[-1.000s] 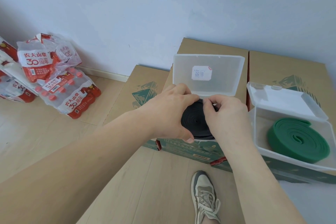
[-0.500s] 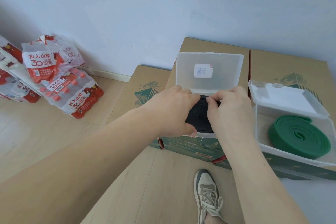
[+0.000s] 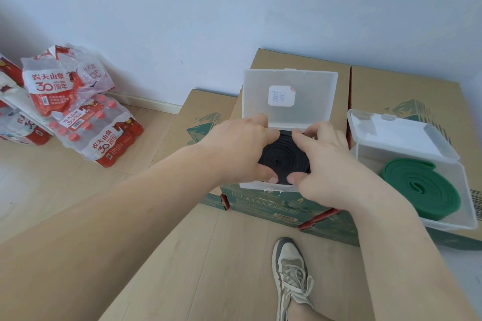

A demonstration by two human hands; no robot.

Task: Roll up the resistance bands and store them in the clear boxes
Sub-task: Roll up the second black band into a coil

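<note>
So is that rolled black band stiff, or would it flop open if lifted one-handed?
Probably floppy: the left hand and right hand both pinch the black band, holding its coil tight. It may loosen once released; the green band in its box sits looser.

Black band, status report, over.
Left grip and right grip both holding rolled black band. Band at mouth of open clear box, lid up. Nothing blocking.

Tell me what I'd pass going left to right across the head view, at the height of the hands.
bottle packs → left hand → black band → right hand → green band
</note>
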